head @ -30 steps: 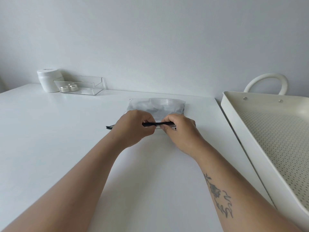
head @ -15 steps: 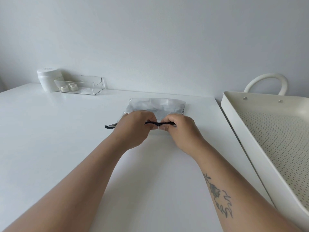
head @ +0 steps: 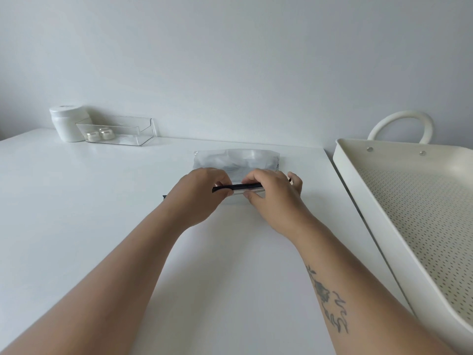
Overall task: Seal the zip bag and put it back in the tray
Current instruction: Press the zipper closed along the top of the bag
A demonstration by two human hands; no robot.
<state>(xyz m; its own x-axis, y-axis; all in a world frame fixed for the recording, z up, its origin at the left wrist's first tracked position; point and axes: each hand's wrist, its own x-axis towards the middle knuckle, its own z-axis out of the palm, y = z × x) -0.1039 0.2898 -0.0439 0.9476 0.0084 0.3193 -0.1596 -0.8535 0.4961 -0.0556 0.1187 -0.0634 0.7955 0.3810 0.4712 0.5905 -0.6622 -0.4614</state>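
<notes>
Left grip (head: 197, 196) and right grip (head: 273, 198) are pinching the black zip (head: 238, 187), hiding most of it. The bag (head: 235, 160) is lying on the bench (head: 102, 201) just beyond them, contents unclear; the tray (head: 355, 196), rightward, is cut off.

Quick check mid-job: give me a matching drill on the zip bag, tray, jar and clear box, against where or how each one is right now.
1 zip bag
2 tray
3 white jar
4 clear box

A leftmost of all, by the wall
B holds two small pots
C black strip pinched by left hand and right hand
D at the right, loop handle at its far end

Pairs: 1-C, 2-D, 3-A, 4-B
</notes>
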